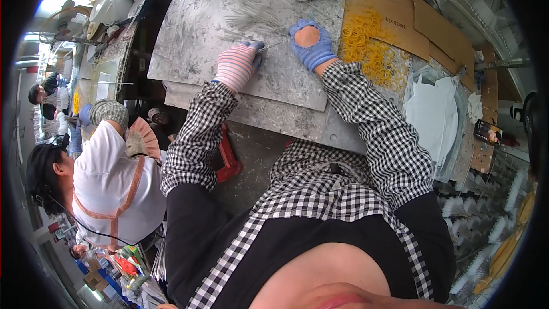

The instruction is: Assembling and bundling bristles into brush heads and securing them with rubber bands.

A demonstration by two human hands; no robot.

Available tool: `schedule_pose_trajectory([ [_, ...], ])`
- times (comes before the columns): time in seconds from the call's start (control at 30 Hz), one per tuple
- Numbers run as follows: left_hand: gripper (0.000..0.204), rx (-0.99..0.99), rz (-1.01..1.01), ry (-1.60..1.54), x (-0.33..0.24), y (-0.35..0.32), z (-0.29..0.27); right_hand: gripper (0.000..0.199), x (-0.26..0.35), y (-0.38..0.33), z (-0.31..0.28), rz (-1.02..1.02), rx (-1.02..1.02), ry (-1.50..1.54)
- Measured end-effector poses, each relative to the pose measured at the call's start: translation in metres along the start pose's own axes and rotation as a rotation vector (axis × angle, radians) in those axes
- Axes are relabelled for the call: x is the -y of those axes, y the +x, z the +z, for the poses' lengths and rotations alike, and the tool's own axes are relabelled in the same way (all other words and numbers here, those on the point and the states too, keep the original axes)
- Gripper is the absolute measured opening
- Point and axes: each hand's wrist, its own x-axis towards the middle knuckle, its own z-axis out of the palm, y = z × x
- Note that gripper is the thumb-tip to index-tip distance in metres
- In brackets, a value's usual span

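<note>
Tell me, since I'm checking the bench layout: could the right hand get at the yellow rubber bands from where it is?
Probably yes. The right hand lies on the grey sheet just beside the yellow rubber bands, with nothing standing between them.

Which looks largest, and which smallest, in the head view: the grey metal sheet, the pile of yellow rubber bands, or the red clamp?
1. Grey metal sheet, plainly largest.
2. Pile of yellow rubber bands.
3. Red clamp, smallest, though partly hidden by a sleeve.

You are wearing knitted cloth gloves point(237, 64) and working on a dull, scuffed metal sheet point(194, 40) beside matt brown cardboard point(394, 17).
</note>
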Motion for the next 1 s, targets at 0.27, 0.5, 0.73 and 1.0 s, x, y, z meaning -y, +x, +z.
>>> schedule_pose_trajectory([
  [0.27, 0.024, 0.057, 0.198, 0.112, 0.018, 0.004, -0.018, 0.025, -0.003, -0.014, -0.042, 0.127, -0.041, 0.323],
  [0.5, 0.029, -0.007, 0.272, 0.284, 0.047, 0.021, -0.007, 0.030, 0.015, 0.058, -0.038, 0.184, 0.064, 0.287],
  [0.73, 0.024, -0.180, 0.354, 0.181, 0.044, 0.008, 0.006, 0.030, 0.018, 0.072, -0.016, 0.070, 0.071, 0.079],
  [1.0, 0.036, -0.241, 0.257, 0.070, 0.024, 0.023, -0.018, 0.044, 0.023, 0.072, -0.038, 0.138, 0.194, 0.164],
])
